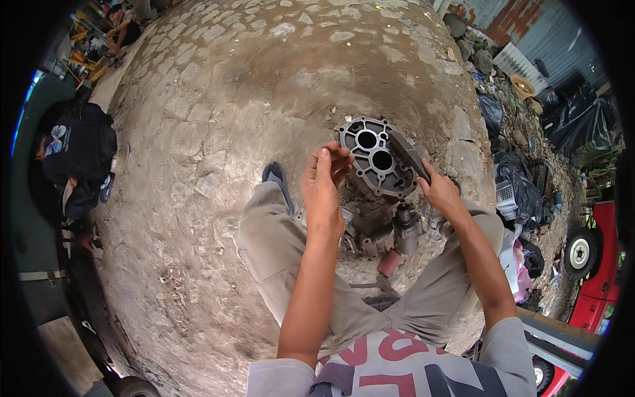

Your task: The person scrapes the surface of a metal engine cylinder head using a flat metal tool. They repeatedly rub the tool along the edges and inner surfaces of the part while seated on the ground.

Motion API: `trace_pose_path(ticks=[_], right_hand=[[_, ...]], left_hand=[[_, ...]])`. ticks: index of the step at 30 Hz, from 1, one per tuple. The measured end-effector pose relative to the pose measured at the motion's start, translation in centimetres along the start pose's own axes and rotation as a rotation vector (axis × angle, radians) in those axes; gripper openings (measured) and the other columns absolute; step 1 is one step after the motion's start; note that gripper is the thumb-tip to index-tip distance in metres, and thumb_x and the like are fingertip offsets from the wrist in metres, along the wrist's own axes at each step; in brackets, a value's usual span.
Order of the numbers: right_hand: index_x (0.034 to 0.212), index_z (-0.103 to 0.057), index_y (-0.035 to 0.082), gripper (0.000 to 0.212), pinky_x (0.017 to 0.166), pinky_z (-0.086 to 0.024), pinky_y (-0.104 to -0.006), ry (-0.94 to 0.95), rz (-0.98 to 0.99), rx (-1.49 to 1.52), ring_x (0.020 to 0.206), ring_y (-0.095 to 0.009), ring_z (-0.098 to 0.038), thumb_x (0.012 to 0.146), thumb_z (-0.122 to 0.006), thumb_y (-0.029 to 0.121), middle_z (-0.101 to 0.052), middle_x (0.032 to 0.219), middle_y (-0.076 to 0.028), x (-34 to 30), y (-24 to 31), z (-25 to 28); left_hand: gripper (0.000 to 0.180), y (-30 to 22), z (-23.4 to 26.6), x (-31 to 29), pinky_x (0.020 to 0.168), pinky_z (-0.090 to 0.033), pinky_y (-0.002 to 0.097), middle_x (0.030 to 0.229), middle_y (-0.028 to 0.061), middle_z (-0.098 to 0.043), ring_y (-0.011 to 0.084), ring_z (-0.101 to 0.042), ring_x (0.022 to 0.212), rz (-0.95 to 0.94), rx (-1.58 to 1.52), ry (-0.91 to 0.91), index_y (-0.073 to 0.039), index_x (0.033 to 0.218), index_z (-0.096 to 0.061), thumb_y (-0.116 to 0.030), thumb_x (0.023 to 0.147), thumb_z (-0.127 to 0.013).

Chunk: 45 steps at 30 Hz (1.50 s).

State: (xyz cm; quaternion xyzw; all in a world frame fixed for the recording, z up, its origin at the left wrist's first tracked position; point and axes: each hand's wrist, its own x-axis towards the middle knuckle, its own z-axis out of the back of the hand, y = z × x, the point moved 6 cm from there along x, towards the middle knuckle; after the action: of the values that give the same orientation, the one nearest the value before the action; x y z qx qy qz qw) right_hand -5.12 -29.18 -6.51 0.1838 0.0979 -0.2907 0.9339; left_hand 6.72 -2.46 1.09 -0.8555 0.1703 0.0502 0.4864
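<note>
I am looking down between my own knees at a dark cast metal housing plate [374, 157] with 2 large round bores, and I am keeping it lifted off the stone paving [218, 99] so its face tilts up toward the camera, probably so the ribs and holes are easy to inspect. My left hand [324, 182] is curling around the plate's left edge, thumb and fingertips pinching the rim, the palm turned inward and the wrist bent slightly back; the forearm is rising straight from the lower edge. My right hand [442, 195] is closing around a flat dark strip [409, 155], a file or a scraper as far as I can judge, which is lying across the plate's right edge, apparently so it can bear on the mating surface. That hand is fully wrapped on the tool, the elbow pushed out to the right.

Below the plate, on the ground between my feet, a grey engine or gearbox assembly [383, 231] is sitting, with a small reddish block [389, 263] just beside it. A blue sandal [276, 177] is showing at my left knee. Far off at the paving's upper left corner another person [122, 30] is crouching, and a red vehicle [598, 264] is standing at the right edge.
</note>
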Motion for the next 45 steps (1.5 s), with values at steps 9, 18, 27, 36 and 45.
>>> trace_pose_path(ticks=[9, 18, 27, 36, 45], right_hand=[[0.148, -0.047, 0.016, 0.061, 0.09, -0.051, -0.052, -0.043, 0.052, 0.207, 0.099, -0.044, -0.066, 0.089, -0.056, 0.023, -0.069, 0.102, -0.027, 2.0, 2.4, -0.7], [0.142, -0.053, 0.014, 0.052, 0.084, -0.053, -0.054, -0.107, 0.042, 0.117, 0.093, -0.044, -0.068, 0.092, -0.059, 0.027, -0.07, 0.1, -0.026, 3.3, 1.9, -2.6], [0.145, -0.05, 0.014, 0.054, 0.083, -0.052, -0.0534, -0.121, 0.054, 0.241, 0.093, -0.046, -0.067, 0.094, -0.059, 0.029, -0.07, 0.098, -0.027, 6.5, 0.2, -2.3], [0.144, -0.051, 0.016, 0.052, 0.077, -0.054, -0.0538, -0.112, 0.231, -0.112, 0.087, -0.043, -0.069, 0.094, -0.061, 0.027, -0.071, 0.09, -0.023, 6.1, 2.4, -0.2], [0.149, -0.045, 0.016, 0.055, 0.071, -0.054, -0.0495, -0.197, 0.157, 0.11, 0.08, -0.038, -0.07, 0.097, -0.059, 0.029, -0.071, 0.092, -0.024, 9.1, 0.7, -2.1]], left_hand=[[0.033, -2.9, -3.7, 2.4, 0.096, -0.049, 0.0343, 0.116, 0.0141, -0.069, 0.0229, -0.065, 0.107, -0.307, 0.938, 0.442, 0.0, 0.126, -0.062, -0.023, 0.103, -0.056], [0.037, 0.3, -2.2, 4.0, 0.094, -0.05, 0.038, 0.124, 0.0139, -0.066, 0.0267, -0.065, 0.111, -0.275, 1.338, 0.565, -0.007, 0.131, -0.062, -0.025, 0.099, -0.062], [0.04, 1.6, -3.0, 3.7, 0.094, -0.05, 0.0411, 0.123, 0.0161, -0.065, 0.0337, -0.063, 0.112, -0.281, 1.435, 0.664, -0.007, 0.131, -0.061, -0.032, 0.099, -0.06], [0.041, 1.8, -0.9, 4.2, 0.094, -0.049, 0.0425, 0.123, 0.0175, -0.064, 0.0355, -0.062, 0.112, -0.24, 1.492, 0.648, -0.01, 0.132, -0.06, -0.034, 0.099, -0.059], [0.043, 2.7, -0.6, 4.7, 0.096, -0.049, 0.042, 0.126, 0.0187, -0.063, 0.0359, -0.062, 0.113, -0.177, 1.535, 0.67, -0.009, 0.133, -0.059, -0.035, 0.099, -0.059]])
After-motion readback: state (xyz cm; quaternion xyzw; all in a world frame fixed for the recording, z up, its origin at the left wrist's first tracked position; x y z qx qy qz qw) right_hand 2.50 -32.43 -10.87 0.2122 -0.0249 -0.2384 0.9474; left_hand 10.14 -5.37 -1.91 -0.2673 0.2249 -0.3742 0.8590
